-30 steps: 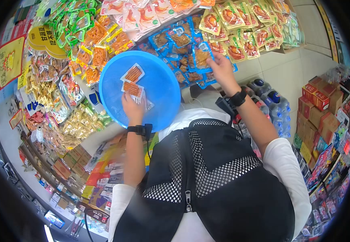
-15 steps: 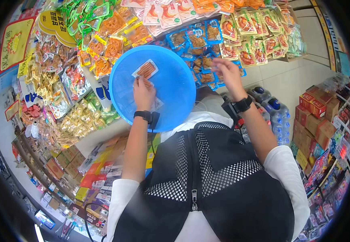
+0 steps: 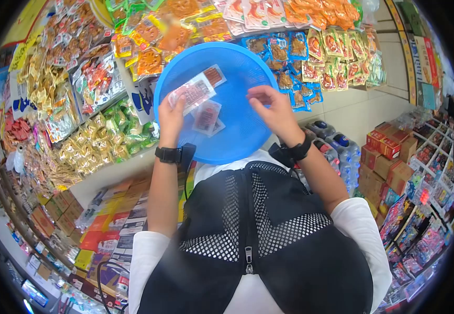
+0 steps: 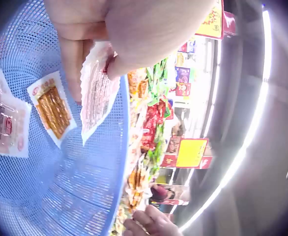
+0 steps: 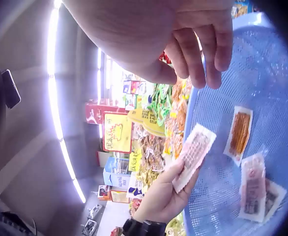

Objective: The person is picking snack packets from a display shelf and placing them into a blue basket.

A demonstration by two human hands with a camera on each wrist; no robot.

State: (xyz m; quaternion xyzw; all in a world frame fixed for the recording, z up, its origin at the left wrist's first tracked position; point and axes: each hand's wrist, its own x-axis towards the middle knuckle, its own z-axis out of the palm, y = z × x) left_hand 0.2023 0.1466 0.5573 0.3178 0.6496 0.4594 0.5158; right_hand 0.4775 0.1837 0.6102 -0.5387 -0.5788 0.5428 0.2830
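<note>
My left hand [image 3: 171,123] pinches a flat white-and-pink snack packet [image 3: 193,93] between thumb and fingers, above a blue mesh basket [image 3: 240,125]. In the basket lie a clear packet of brown strips [image 4: 54,110] and, nearer my body, overlapping packets [image 3: 206,116] with their printed backs up. Over the basket's right rim hovers my right hand [image 3: 274,110], its fingers loosely bent. Nothing shows between those fingers in the right wrist view.
Beyond the basket are heaps of blue-edged packets [image 3: 284,49], yellow-green packets [image 3: 337,52] and orange snack packets [image 3: 153,57]. Gold-wrapped snacks [image 3: 93,149] fill the left side. Bottled drinks [image 3: 342,152] and stacked cartons [image 3: 384,157] stand to the right.
My right hand has let go of a blue-edged packet and moved left to the basket. My left hand has lifted a packet from among those in the basket. The head view has shifted.
</note>
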